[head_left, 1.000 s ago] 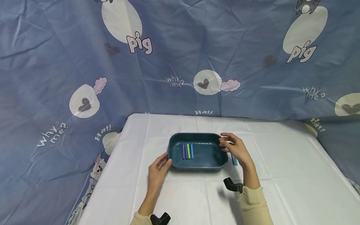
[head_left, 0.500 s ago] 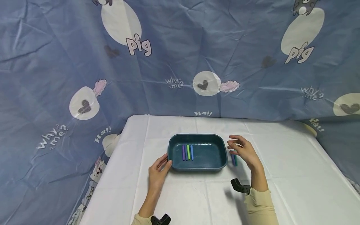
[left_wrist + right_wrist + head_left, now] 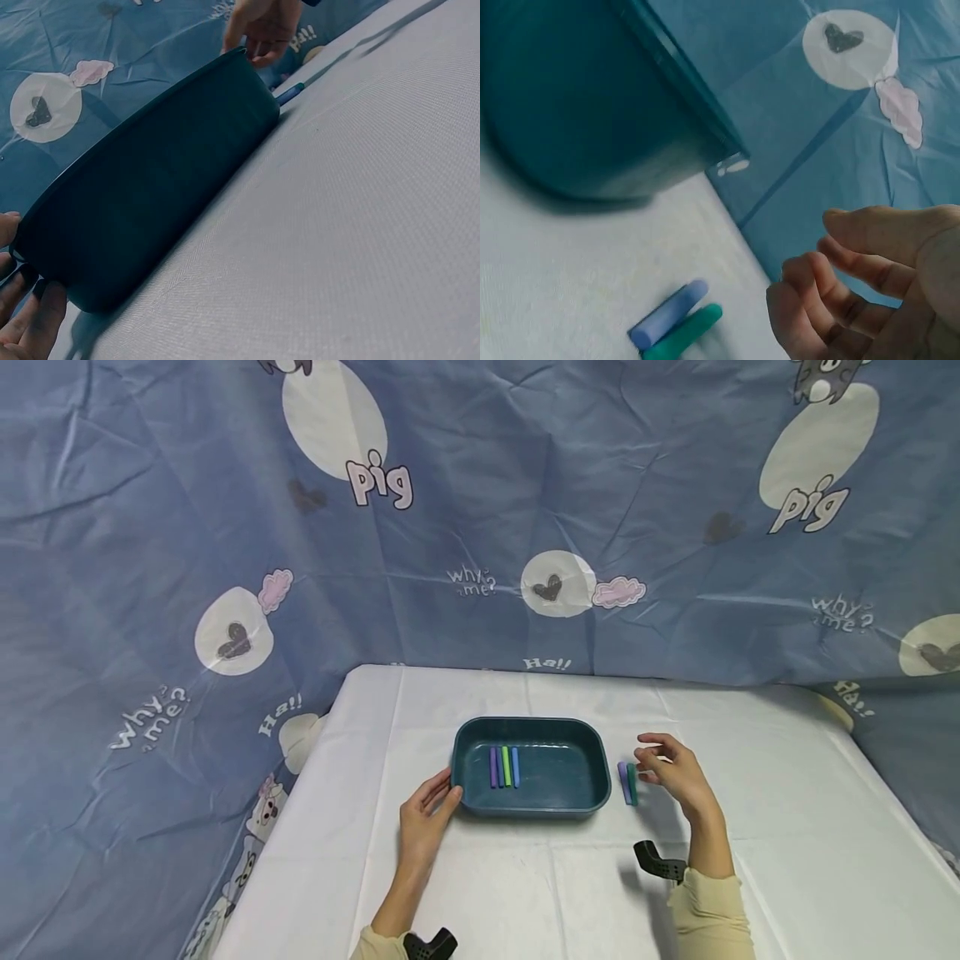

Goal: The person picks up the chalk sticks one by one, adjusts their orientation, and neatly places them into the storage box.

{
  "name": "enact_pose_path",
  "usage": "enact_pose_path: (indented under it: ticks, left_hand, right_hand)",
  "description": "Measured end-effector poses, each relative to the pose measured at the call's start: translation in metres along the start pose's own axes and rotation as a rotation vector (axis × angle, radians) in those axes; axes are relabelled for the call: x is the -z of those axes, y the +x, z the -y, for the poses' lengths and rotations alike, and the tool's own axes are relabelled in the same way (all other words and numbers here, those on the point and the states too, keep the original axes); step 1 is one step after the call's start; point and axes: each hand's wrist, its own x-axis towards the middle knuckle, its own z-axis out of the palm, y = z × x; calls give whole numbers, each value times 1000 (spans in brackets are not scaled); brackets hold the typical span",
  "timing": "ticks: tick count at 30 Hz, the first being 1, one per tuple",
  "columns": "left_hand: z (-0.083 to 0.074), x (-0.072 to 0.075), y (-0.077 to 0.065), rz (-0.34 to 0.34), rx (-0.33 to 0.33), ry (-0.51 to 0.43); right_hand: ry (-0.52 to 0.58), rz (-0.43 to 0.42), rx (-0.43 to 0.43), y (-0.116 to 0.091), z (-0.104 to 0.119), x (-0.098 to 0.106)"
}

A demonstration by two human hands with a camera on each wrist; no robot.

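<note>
A dark teal rectangular tray (image 3: 558, 777) stands on the white cloth. My left hand (image 3: 423, 818) holds its near left corner; thumb and fingers also show against the tray's end in the left wrist view. Inside the tray several short coloured sticks (image 3: 506, 767), purple, green and blue, lie side by side. To the right of the tray, a periwinkle stick (image 3: 669, 313) and a green stick (image 3: 684, 332) lie together on the cloth. My right hand (image 3: 678, 774) hovers just right of these two, fingers loosely curved, with nothing in its grasp.
White cloth (image 3: 510, 893) covers the table. A blue printed curtain (image 3: 450, 510) hangs behind and along the left side. A black wrist camera mount (image 3: 660, 862) sits on my right forearm, and another (image 3: 429, 943) on my left.
My right hand has moved right from over the tray's right rim, past the two loose sticks, which are now uncovered. The left hand stays at the tray corner.
</note>
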Motion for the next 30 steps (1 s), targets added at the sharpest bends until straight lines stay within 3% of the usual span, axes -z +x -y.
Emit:
enact_pose_path:
  ticks: [7, 17, 25, 30]
  left_hand:
    - [-2, -1, -1, -4, 14, 28]
    - [-3, -1, 0, -2, -3, 33]
    - [16, 1, 5, -21, -28, 23]
    - [24, 1, 9, -32, -44, 42]
  right_hand:
    - [-109, 15, -27, 1, -11, 5]
    - [-334, 113, -37, 2, -27, 6]
    - [-450, 144, 63, 3, -27, 1]
    - [-472, 119, 96, 5, -27, -4]
